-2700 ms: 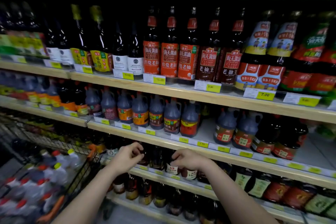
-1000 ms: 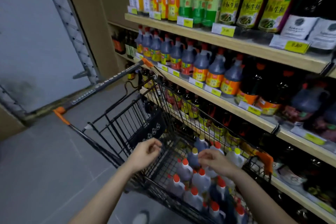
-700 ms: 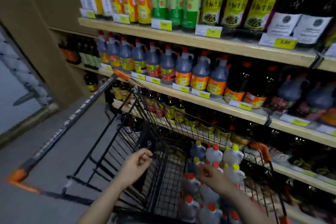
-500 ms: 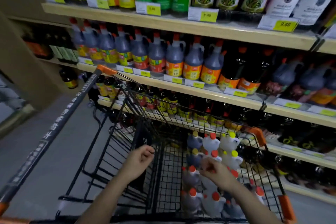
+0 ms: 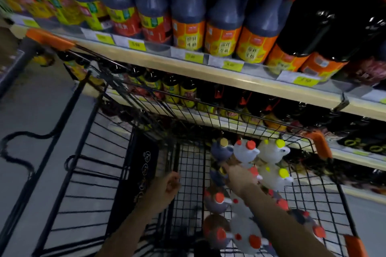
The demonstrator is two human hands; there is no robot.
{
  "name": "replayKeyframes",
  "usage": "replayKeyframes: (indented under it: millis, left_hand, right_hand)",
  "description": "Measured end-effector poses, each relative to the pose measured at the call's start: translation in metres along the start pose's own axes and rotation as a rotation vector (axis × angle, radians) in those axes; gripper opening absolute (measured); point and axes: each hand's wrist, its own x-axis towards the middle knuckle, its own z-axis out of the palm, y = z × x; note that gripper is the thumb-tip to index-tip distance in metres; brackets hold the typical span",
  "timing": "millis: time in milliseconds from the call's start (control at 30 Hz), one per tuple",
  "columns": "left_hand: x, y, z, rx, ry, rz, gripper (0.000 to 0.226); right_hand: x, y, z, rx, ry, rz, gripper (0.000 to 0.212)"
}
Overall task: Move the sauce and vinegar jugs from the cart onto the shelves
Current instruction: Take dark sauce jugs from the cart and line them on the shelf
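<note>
A shop — price-tagged shelves of bottles, wire cart.

The scene is dim and bluish. Small glints of glare sit on the dark bottles above the shelf edge. Below that edge, the cart wires smear with motion blur, and straight lines bow toward the corners.
</note>
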Motion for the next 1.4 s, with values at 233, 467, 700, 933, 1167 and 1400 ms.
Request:
replayKeyframes:
  millis: [233, 467, 700, 933, 1167, 1400]
  left_hand:
    - [0.015, -0.013, 0.018, 0.018, -0.042, -0.090, 0.012]
    - [0.014, 0.021, -0.005, -0.019, -0.055, -0.066, 0.072]
    - [-0.009, 0.084, -0.020, -0.167, -0.338, 0.092, 0.106]
    - [-0.043, 0.130, 0.002, -0.389, -0.317, 0.172, 0.050]
    - [-0.047, 0.139, 0.015, -0.447, -0.320, 0.134, 0.071]
    - [-0.033, 0.149, 0.038, -0.350, -0.394, 0.192, 0.061]
  right_hand:
    - [0.024, 0.014, 0.023, -0.164, -0.002, -0.116, 0.043]
    - [-0.020, 0.002, -0.066, 0.341, 0.179, -0.314, 0.025]
    - [-0.082, -0.025, -0.187, 0.765, 0.311, -0.351, 0.014]
    - [-0.094, -0.051, -0.193, 1.441, 0.565, -0.102, 0.012]
    - [-0.117, -0.057, -0.142, 1.680, 0.379, 0.036, 0.043]
    - [-0.127, -0.041, -0.103, 1.740, 0.617, 0.153, 0.065]
